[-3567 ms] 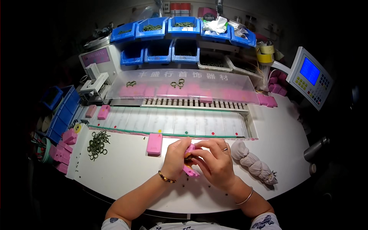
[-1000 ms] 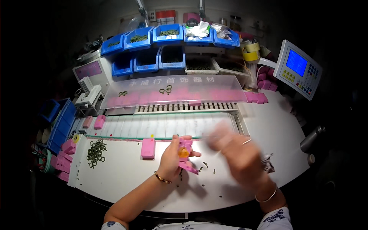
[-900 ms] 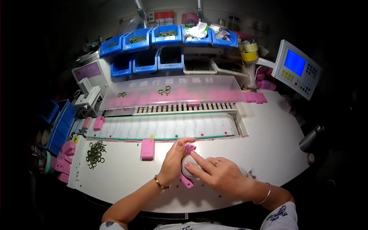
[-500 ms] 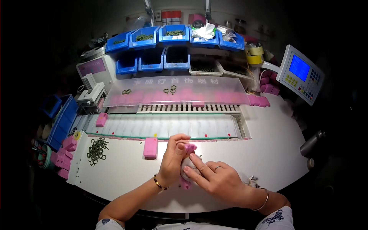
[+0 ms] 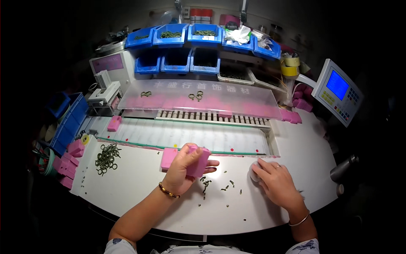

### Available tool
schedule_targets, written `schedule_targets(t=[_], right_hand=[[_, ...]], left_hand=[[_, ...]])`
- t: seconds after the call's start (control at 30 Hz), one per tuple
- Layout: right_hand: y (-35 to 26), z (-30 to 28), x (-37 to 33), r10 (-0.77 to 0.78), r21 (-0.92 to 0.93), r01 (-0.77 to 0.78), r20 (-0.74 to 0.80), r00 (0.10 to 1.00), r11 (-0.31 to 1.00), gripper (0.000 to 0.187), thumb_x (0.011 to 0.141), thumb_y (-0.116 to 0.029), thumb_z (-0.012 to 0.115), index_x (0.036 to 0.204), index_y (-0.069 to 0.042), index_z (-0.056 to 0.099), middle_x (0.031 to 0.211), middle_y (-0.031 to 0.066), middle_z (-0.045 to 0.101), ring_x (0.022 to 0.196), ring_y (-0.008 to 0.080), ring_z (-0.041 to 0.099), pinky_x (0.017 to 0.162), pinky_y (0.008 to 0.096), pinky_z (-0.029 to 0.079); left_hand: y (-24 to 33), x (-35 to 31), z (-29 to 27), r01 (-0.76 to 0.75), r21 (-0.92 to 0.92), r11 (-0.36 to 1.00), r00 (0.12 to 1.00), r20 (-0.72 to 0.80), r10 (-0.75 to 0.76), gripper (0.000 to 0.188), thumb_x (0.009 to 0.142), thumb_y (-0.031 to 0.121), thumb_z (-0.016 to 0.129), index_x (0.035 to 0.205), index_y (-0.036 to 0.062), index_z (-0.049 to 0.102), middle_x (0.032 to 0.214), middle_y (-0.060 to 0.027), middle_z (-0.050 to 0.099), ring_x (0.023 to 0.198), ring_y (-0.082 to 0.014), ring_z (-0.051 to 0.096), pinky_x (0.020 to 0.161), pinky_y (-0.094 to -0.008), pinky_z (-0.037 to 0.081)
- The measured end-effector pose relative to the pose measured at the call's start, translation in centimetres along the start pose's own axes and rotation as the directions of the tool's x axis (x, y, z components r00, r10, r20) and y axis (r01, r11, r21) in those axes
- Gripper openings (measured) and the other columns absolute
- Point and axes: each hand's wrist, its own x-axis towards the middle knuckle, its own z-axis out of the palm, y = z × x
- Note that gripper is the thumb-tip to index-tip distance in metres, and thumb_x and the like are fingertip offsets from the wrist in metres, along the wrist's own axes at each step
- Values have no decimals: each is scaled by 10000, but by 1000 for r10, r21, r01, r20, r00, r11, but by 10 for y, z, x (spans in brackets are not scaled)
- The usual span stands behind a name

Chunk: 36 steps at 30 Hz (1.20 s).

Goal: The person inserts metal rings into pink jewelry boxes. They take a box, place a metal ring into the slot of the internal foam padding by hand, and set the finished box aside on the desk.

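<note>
My left hand (image 5: 181, 171) is closed round a pink block (image 5: 198, 163), lifted a little above the worktable, with its thumb across the top. A second pink block (image 5: 168, 155) lies on the table just behind that hand, partly covered by it. To the right, my right hand (image 5: 272, 180) is down at the table with its fingers curled over a white rounded thing (image 5: 254, 174), which is mostly hidden under them. Between the hands lie small dark green scraps (image 5: 206, 183). Left of my left hand is a pile of dark green rings with stems (image 5: 108, 158).
A conveyor (image 5: 190, 135) runs behind the table, a pink block (image 5: 114, 123) on its left end. Over it a clear cover (image 5: 203, 99) bears several rings. Blue bins (image 5: 175, 63) stand behind. Pink blocks (image 5: 67, 165) are stacked at left; a control panel (image 5: 336, 91) and dark bottle (image 5: 344, 168) stand right.
My hands have parted. My right hand has moved right and down to the table with the white rounded thing. My left hand has turned, showing the pink block, and dark green scraps are now visible.
</note>
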Motion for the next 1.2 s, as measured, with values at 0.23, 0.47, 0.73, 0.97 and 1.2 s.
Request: schedule_targets(t=[0.23, 0.47, 0.73, 0.97, 1.2], right_hand=[[-37, 8, 45, 73, 889, -10, -27, 997, 457, 588, 743, -237, 845, 1223, -50, 562, 1164, 93, 599, 1023, 169, 585, 786, 295, 495], [-51, 19, 58, 29, 884, 177, -210, 977, 432, 242, 825, -77, 753, 1042, -42, 651, 997, 43, 653, 877, 135, 623, 701, 253, 492], [-45, 26, 52, -22, 996, 69, -68, 997, 58, 393, 807, -67, 763, 1174, -32, 627, 1120, 66, 630, 1007, 138, 590, 760, 265, 484], [-56, 29, -8, -103, 490, 201, -219, 970, 848, 759, 779, -356, 791, 1395, -53, 466, 1364, 179, 465, 1240, 320, 487, 971, 450, 451], [-84, 50, -44, -511, 369, 440, 115, 852, 818, 678, 927, -626, 459, 1458, -204, 432, 1535, 92, 352, 1428, 320, 285, 1149, 497, 232]], left_hand=[[-20, -7, 3, -225, 109, 968, 933, 311, 182, 187, 901, 150, 694, 968, 110, 523, 1258, -98, 545, 1245, -226, 497, 1013, -394, 455], [-9, -25, -9, -173, 283, 943, 947, 310, 80, 231, 858, 66, 724, 1032, 74, 572, 1299, -120, 536, 1204, -221, 537, 1018, -404, 456], [22, -28, -12, 24, 383, 923, 881, 428, -201, 394, 779, 8, 780, 1119, 11, 582, 1129, -75, 597, 1064, -174, 601, 924, -342, 505], [65, 23, -119, -118, 757, 643, 892, -203, 403, 322, 762, 100, 801, 1020, 37, 619, 916, -61, 656, 760, -134, 650, 640, -289, 548], [103, 35, -206, 255, 962, -95, 599, -80, 796, 297, 722, 168, 769, 967, 34, 670, 1011, -141, 637, 981, -314, 595, 891, -393, 482]])
